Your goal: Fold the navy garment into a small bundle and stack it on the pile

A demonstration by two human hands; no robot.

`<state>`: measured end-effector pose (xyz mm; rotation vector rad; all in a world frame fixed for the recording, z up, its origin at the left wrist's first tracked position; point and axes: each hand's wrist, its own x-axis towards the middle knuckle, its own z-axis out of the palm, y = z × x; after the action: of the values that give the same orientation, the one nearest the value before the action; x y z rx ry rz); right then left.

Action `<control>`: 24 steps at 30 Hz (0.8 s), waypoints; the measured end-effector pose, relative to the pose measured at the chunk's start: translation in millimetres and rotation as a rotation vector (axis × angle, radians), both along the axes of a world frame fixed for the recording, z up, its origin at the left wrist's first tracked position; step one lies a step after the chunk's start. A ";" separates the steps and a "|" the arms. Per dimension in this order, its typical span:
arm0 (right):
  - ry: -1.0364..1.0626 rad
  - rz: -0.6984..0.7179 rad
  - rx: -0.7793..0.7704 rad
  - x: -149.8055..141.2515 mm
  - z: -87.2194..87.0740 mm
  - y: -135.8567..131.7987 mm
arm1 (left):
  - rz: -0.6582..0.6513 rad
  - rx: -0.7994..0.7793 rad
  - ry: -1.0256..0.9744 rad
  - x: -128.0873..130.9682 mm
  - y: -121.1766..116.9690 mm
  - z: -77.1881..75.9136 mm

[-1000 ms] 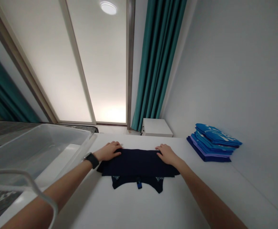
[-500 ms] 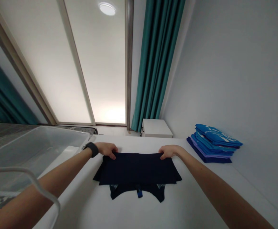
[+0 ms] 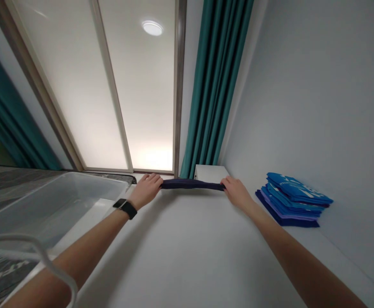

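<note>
A dark navy shirt (image 3: 191, 184) is stretched between my hands near the far edge of the white table (image 3: 180, 244). Only a narrow folded band of it shows; its neckline and tag are hidden from this angle. My left hand (image 3: 147, 188), with a black watch on the wrist, pinches the shirt's left end. At the opposite end, my right hand (image 3: 236, 191) grips the cloth between thumb and fingers. Whether the shirt touches the tabletop is hard to tell.
A stack of folded blue and purple shirts (image 3: 292, 199) lies on the right by the wall. To the left is a clear plastic bin (image 3: 74, 188), with a white curved tube (image 3: 39, 244) in front. A white cabinet (image 3: 210, 172) stands beyond the table, below the teal curtain (image 3: 219, 85).
Both hands have moved away from me toward the far edge, carrying the navy shirt. It lay spread with its neckline toward me; now only a thin band shows.
</note>
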<state>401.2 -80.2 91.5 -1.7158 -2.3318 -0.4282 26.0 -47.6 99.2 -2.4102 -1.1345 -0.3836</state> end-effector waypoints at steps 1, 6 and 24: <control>-0.062 0.014 0.032 -3.1 -14.9 -7.0 | 0.009 -0.012 0.020 0.2 -5.8 -13.9; -0.137 0.030 0.021 -13.8 -81.6 -45.9 | 0.030 -0.151 0.036 -7.2 -36.4 -69.1; 0.168 0.098 -0.038 -55.5 -58.3 -111.2 | -0.083 -0.311 -0.208 5.1 -112.5 -48.0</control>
<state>345.7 -191.4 33.3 -1.5791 -2.3033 -0.2151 31.1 -160.2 51.2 -2.7460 -1.2645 -0.5291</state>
